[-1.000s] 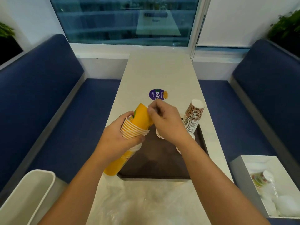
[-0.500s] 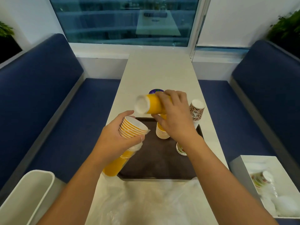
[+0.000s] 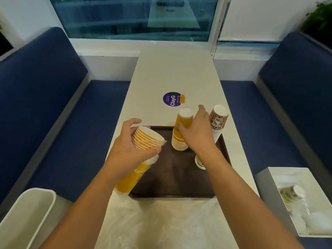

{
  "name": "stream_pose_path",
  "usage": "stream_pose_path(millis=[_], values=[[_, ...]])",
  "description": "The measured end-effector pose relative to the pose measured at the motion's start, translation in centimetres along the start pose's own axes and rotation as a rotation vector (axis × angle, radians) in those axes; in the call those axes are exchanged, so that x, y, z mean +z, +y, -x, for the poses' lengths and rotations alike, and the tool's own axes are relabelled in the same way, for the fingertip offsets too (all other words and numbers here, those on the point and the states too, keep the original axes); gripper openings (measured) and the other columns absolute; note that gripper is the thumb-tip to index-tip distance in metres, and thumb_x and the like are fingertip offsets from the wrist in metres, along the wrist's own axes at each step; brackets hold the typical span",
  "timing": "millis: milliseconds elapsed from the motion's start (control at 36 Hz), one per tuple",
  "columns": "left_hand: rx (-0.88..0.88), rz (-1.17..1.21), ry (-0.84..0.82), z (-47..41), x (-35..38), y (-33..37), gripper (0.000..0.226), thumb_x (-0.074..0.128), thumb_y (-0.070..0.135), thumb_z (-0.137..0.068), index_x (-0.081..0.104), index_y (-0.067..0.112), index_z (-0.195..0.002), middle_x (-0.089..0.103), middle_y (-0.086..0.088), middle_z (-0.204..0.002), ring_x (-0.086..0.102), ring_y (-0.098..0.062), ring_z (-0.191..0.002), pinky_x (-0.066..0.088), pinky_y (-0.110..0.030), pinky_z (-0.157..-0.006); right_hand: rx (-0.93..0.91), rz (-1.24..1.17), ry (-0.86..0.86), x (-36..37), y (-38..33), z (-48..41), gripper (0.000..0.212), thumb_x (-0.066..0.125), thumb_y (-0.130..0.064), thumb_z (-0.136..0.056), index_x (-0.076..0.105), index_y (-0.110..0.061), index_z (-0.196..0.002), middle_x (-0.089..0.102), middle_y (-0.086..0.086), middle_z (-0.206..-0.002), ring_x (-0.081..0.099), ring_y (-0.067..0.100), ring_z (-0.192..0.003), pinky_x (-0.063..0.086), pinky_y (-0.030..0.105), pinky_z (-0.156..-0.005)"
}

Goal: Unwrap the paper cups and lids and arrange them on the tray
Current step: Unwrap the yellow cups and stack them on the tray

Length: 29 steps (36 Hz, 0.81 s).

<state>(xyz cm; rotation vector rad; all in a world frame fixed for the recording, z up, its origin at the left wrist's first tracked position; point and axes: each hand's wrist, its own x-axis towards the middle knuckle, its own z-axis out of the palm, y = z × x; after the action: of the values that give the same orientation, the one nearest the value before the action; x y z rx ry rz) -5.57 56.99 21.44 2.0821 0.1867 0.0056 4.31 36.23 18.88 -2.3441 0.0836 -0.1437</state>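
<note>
My left hand [image 3: 129, 150] grips a tilted stack of orange paper cups [image 3: 145, 139], still partly in clear plastic wrap, over the left edge of the dark brown tray [image 3: 172, 180]. My right hand [image 3: 195, 133] holds an upside-down orange cup [image 3: 185, 119] on top of an inverted orange stack [image 3: 178, 142] standing at the far end of the tray. A patterned brown cup stack [image 3: 218, 121] stands inverted at the tray's far right corner. A small colourful cup stack [image 3: 199, 161] lies partly hidden under my right forearm.
Crumpled clear plastic wrap [image 3: 161, 223] lies on the white table near me. A white box [image 3: 301, 200] at right holds more wrapped cups and lids. A white bin [image 3: 27, 218] stands at lower left. A purple sticker [image 3: 172, 99] is beyond the tray. Blue benches flank the table.
My right hand pulled one orange cup off the stack in my left hand, carried it right and set it upside down onto the stack on the tray.
</note>
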Motion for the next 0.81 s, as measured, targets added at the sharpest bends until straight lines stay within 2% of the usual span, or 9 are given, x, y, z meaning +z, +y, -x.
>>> stream_pose_path(millis=[111,167,222,306,472,583,694,750,806], values=[[-0.014,-0.009,0.019,0.1,0.1,0.1,0.088,0.093,0.041,-0.072,0.027,0.045,-0.13,0.049,0.029,-0.113,0.061,-0.012,-0.101,0.054,-0.017,-0.075,-0.249,0.024,0.202,-0.6,-2.4,2.6,0.068,0.071,-0.04,-0.091,0.041,-0.016,-0.147,0.042,0.005,-0.143,0.044,0.023,-0.127,0.044,0.035,-0.102],[-0.006,-0.009,0.016,0.3,0.0,0.4,0.086,0.094,0.043,-0.071,0.029,0.042,-0.128,0.054,0.024,-0.112,0.065,-0.014,-0.099,0.058,-0.019,-0.072,-0.354,-0.087,0.053,-1.5,-3.8,3.8,0.048,0.067,-0.042,-0.095,0.052,-0.02,-0.135,0.049,-0.005,-0.133,0.049,0.01,-0.12,0.043,0.022,-0.096],[0.009,0.02,0.007,0.4,-0.1,0.6,0.085,0.094,0.045,-0.069,0.031,0.04,-0.127,0.06,0.019,-0.111,0.069,-0.017,-0.097,0.063,-0.025,-0.074,-0.4,-0.166,-0.254,-2.5,-4.8,4.9,0.032,0.063,-0.044,-0.099,0.06,-0.025,-0.125,0.058,-0.014,-0.12,0.055,-0.003,-0.108,0.044,0.009,-0.085],[0.023,0.051,-0.005,0.7,-0.3,1.0,0.083,0.093,0.044,-0.071,0.033,0.038,-0.129,0.063,0.015,-0.115,0.071,-0.02,-0.099,0.065,-0.032,-0.081,-0.413,-0.187,-0.518,-2.9,-5.5,5.9,0.026,0.055,-0.04,-0.105,0.067,-0.021,-0.117,0.068,-0.013,-0.105,0.063,0.001,-0.093,0.046,0.012,-0.073],[0.024,0.05,0.006,1.6,-0.9,1.8,0.084,0.094,0.043,-0.07,0.036,0.037,-0.129,0.063,0.017,-0.112,0.072,-0.016,-0.097,0.064,-0.028,-0.077,-0.454,-0.262,-0.478,-2.9,-6.1,6.8,0.016,0.053,-0.033,-0.107,0.065,-0.025,-0.099,0.063,-0.016,-0.086,0.061,0.001,-0.082,0.043,0.012,-0.069],[0.034,0.028,-0.003,2.2,-1.3,1.7,0.083,0.096,0.045,-0.067,0.038,0.038,-0.126,0.064,0.016,-0.113,0.072,-0.014,-0.098,0.064,-0.029,-0.077,-0.406,-0.31,-0.229,-3.0,-6.5,6.3,0.021,0.053,-0.036,-0.107,0.062,-0.026,-0.09,0.058,-0.015,-0.076,0.057,0.001,-0.073,0.044,0.017,-0.063],[0.048,0.015,0.0,2.7,-1.7,1.5,0.08,0.095,0.045,-0.069,0.038,0.044,-0.125,0.063,0.02,-0.115,0.071,-0.012,-0.1,0.062,-0.025,-0.075,-0.442,-0.24,-0.175,-3.9,-6.5,5.3,0.015,0.049,-0.03,-0.109,0.062,-0.026,-0.115,0.062,-0.009,-0.098,0.058,0.0,-0.083,0.043,0.011,-0.066],[0.062,0.008,-0.009,2.8,-1.9,1.5,0.078,0.094,0.044,-0.071,0.039,0.049,-0.126,0.063,0.022,-0.115,0.07,-0.011,-0.1,0.061,-0.023,-0.075,-0.53,-0.154,-0.256,-4.2,-6.4,5.2,0.032,0.046,-0.023,-0.109,0.052,-0.03,-0.139,0.056,-0.008,-0.123,0.056,0.0,-0.099,0.046,0.008,-0.074],[0.073,0.007,-0.02,2.8,-1.9,1.4,0.076,0.093,0.044,-0.072,0.043,0.05,-0.127,0.063,0.025,-0.113,0.069,-0.006,-0.101,0.059,-0.019,-0.072,-0.645,-0.06,-0.331,-4.5,-6.3,5.4,0.047,0.049,-0.015,-0.106,0.044,-0.033,-0.148,0.041,-0.006,-0.143,0.048,0.003,-0.116,0.049,0.011,-0.087]])
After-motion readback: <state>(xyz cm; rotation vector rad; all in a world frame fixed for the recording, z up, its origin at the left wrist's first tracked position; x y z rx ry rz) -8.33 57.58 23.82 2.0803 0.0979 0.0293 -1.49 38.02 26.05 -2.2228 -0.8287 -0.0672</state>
